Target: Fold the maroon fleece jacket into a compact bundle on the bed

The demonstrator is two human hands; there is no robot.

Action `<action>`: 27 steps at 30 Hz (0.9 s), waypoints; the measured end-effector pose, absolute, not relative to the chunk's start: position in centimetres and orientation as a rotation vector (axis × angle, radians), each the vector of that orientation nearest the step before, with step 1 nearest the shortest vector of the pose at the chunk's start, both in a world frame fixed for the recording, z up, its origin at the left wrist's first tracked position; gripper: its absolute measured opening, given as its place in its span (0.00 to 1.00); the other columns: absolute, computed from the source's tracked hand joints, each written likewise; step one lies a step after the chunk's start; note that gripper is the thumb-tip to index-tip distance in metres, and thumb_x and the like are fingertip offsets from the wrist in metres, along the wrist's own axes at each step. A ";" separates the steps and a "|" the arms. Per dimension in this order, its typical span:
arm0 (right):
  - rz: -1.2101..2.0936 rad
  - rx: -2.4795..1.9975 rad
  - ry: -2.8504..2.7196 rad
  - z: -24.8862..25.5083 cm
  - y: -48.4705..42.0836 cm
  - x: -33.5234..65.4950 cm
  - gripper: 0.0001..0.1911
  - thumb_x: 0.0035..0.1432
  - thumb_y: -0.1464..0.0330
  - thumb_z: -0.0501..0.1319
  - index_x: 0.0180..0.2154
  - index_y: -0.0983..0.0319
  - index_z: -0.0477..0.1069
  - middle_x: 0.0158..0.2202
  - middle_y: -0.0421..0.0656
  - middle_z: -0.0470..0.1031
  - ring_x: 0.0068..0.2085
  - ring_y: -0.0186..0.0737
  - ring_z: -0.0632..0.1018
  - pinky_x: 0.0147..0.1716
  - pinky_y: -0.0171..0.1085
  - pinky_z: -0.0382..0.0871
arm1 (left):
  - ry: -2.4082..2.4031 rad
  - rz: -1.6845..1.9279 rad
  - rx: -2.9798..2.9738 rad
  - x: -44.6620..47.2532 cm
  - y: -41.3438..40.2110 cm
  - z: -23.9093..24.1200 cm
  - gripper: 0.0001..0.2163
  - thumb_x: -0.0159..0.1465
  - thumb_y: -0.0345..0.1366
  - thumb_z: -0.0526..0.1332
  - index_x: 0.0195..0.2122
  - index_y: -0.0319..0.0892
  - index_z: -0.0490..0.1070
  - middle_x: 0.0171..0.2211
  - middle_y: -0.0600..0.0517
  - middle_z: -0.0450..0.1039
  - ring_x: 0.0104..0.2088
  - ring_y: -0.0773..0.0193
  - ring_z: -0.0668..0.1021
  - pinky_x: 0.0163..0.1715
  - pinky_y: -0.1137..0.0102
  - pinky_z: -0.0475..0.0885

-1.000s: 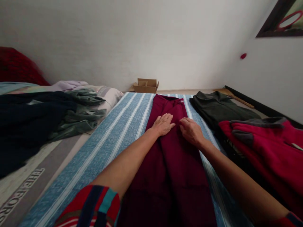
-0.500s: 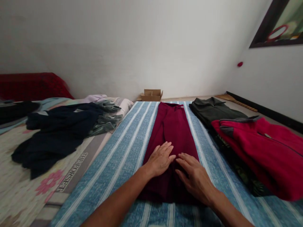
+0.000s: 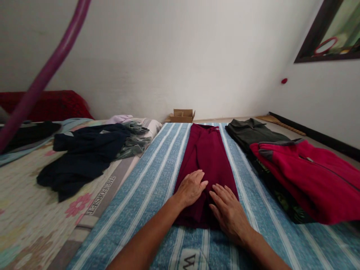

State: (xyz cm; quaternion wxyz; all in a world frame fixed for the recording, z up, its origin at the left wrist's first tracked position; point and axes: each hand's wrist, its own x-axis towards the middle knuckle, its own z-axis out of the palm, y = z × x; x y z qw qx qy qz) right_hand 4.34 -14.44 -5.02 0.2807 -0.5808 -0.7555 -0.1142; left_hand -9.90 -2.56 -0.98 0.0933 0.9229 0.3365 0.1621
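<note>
The left hand (image 3: pixel 192 187) and the right hand (image 3: pixel 229 212) both lie flat, palms down, on the near end of a dark red piece of clothing (image 3: pixel 206 153). The fingers are spread out and loose. They hold nothing; they only press on the cloth. The two hands are very close, with the left fingertips almost touching the right ones.

The dark red piece of clothing (it looks folded into a long, thin shape) lies in the middle of a blue striped sheet (image 3: pixel 146 180). It runs straight away from the person toward the white wall (image 3: pixel 168 56). Its near edge is just under the wrists.

On the right side of the sheet there is a bright red fleece jacket (image 3: pixel 306 176) with a grey collar. It rests partly on a dark patterned cloth. Behind it lies a dark green top (image 3: pixel 253 131), close to the dark red clothing but not touching it.

On the left, a heap of navy clothes (image 3: pixel 84 157) and some grey-green clothes (image 3: pixel 135 142) sit on a flowery sheet (image 3: pixel 28 210). A red cover (image 3: pixel 47 105) is at the far left by the wall. A purple pole (image 3: pixel 47 71) slants across the top left corner.

A small open cardboard box (image 3: pixel 182 115) stands on the floor by the wall, just past the far end of the dark red clothing. A framed picture (image 3: pixel 329 37) hangs up on the right.
</note>
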 end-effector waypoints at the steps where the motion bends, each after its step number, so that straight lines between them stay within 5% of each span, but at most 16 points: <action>1: -0.304 -1.541 -2.047 -4.9 -15.1 4.2 0.19 0.59 0.68 0.54 0.51 0.64 0.66 0.54 0.52 0.67 0.57 0.47 0.65 0.55 0.51 0.60 | 0.967 0.532 2.731 -10.5 -3.0 -0.8 0.16 0.64 0.37 0.52 0.50 0.36 0.66 0.52 0.42 0.68 0.54 0.60 0.69 0.54 0.64 0.64; 7: -0.267 -1.540 -2.152 -4.8 -17.7 3.4 0.33 0.50 0.71 0.59 0.59 0.60 0.57 0.60 0.54 0.57 0.61 0.52 0.58 0.54 0.56 0.59 | 0.776 0.732 2.776 -15.8 -7.1 -0.3 0.14 0.62 0.32 0.53 0.48 0.39 0.68 0.51 0.43 0.70 0.54 0.58 0.70 0.53 0.60 0.67; 14: -0.276 -1.550 -2.237 -4.7 -18.2 3.1 0.38 0.46 0.80 0.56 0.59 0.54 0.56 0.63 0.51 0.51 0.62 0.55 0.53 0.53 0.58 0.58 | 0.725 0.467 2.944 -18.7 -11.3 -1.1 0.22 0.55 0.25 0.54 0.53 0.38 0.63 0.57 0.43 0.62 0.59 0.55 0.61 0.57 0.55 0.60; 21: -0.443 -1.559 -2.261 -5.0 -17.9 2.3 0.34 0.49 0.79 0.55 0.58 0.56 0.58 0.59 0.57 0.59 0.60 0.61 0.57 0.49 0.59 0.62 | 0.751 0.409 3.015 -18.5 -11.4 -2.6 0.28 0.53 0.20 0.49 0.57 0.36 0.58 0.59 0.43 0.59 0.62 0.57 0.56 0.59 0.53 0.56; 27: -0.470 -1.595 -2.264 -4.8 -17.6 2.7 0.34 0.50 0.80 0.49 0.59 0.60 0.55 0.57 0.57 0.63 0.59 0.55 0.61 0.50 0.54 0.64 | 0.760 0.387 3.029 -18.2 -11.2 -2.2 0.28 0.53 0.20 0.48 0.57 0.37 0.59 0.59 0.44 0.60 0.61 0.57 0.58 0.58 0.54 0.58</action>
